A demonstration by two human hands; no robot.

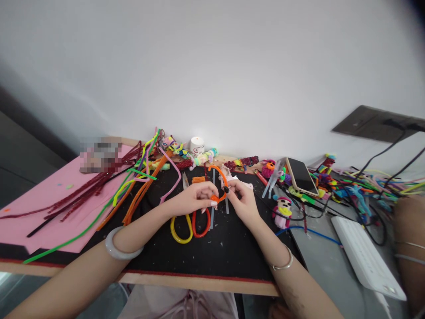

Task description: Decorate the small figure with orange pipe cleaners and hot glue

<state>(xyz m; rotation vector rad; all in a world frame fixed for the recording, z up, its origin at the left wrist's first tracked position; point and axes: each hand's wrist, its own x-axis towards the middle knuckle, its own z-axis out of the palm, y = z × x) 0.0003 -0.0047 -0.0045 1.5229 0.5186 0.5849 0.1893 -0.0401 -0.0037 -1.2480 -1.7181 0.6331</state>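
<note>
An orange pipe cleaner [222, 172] is held between my two hands, its free end curving up and to the left. My left hand [194, 197] pinches the coiled lower part of it with thumb and fingers. On the other side my right hand [244, 204] grips the same pipe cleaner, beside a small black piece [226, 189] at the fingertips. Just below my left hand lie scissors [181, 235] with one yellow and one red handle loop. Clear glue sticks [212, 219] rest on the black mat [232, 257] under my hands.
Loose pipe cleaners [139, 195] spread over pink paper [29, 212] at left. A white tape roll [197, 145] stands by the wall. To the right are a small doll [282, 212], a phone [301, 176], cables and a white power strip [365, 257]. Another person's arm [410, 257] shows at far right.
</note>
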